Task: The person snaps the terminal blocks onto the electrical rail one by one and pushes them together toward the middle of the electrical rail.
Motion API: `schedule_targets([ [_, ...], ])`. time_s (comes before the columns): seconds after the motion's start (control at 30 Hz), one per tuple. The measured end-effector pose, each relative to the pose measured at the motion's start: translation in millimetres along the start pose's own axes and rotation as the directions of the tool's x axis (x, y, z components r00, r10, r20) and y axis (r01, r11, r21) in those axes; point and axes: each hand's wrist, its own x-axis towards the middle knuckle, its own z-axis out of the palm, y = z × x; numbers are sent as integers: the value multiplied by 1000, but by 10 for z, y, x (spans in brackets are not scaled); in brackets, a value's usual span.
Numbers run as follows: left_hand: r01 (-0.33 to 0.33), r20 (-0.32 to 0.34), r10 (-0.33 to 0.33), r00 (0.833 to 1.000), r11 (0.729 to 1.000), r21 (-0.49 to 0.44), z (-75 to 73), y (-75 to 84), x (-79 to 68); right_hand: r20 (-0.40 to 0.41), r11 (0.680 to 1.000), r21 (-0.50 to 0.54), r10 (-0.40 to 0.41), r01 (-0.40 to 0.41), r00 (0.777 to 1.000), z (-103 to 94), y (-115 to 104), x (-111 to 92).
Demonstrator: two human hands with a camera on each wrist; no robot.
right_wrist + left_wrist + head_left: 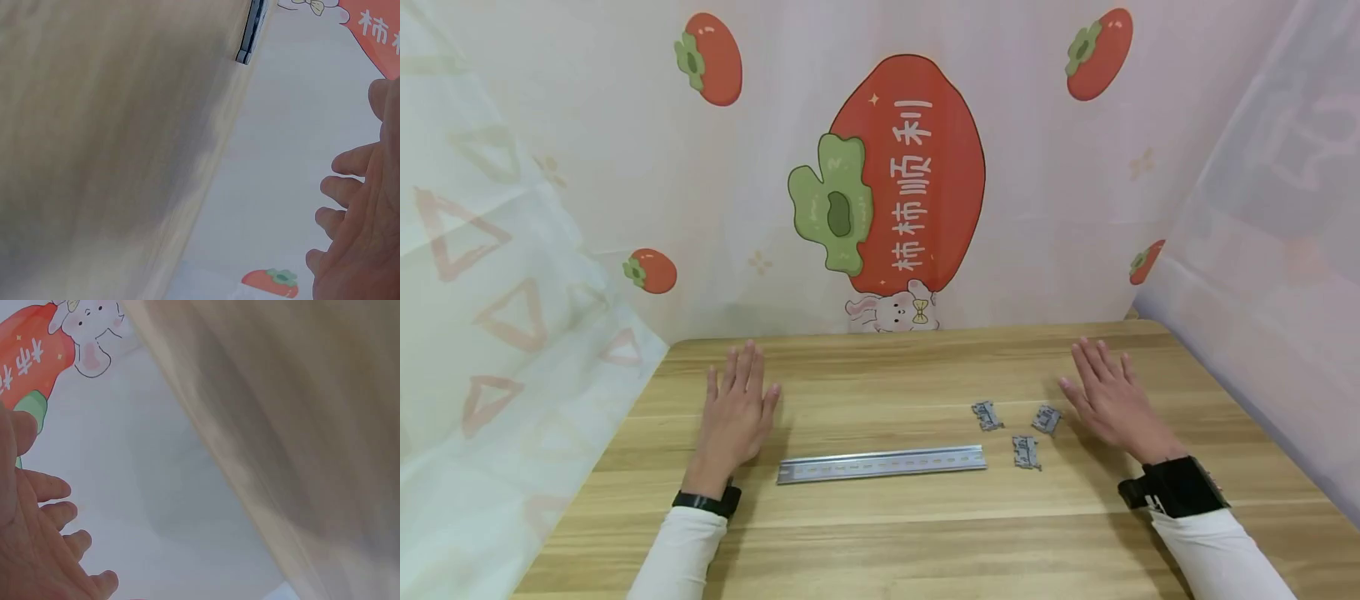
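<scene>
A slotted metal DIN rail (880, 464) lies lengthwise across the middle of the wooden table. Off its right end lie three small grey terminal blocks, one at the back left (987, 415), another at the right (1047, 419) and a third nearer the front (1026, 452). To the left of the rail, my left hand (735, 417) is held palm down with straight fingers and nothing in it. My right hand (1112, 408) is likewise extended, just right of the blocks and apart from them. A grey terminal block (251, 31) shows edge-on in the right wrist view.
The wooden table (880, 542) ends at a hanging cloth (1037, 250) printed with persimmons and a rabbit. Pale cloth sheets hang along the left and right sides. Each wrist wears a black strap (709, 502) below a white sleeve.
</scene>
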Motion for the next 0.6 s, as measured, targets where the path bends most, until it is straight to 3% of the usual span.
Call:
schedule_targets([
  [0.43, -19, 82, 19, 996, 1000, -3, -25, 217, 8, 21, 1000, 23, -10, 10, 1000, 24, -89, 14],
  [0.6, -39, 69, 41, 997, 999, -36, -58, 328, 47, 21, 999, 34, -21, 20, 1000, 4, -134, 17],
])
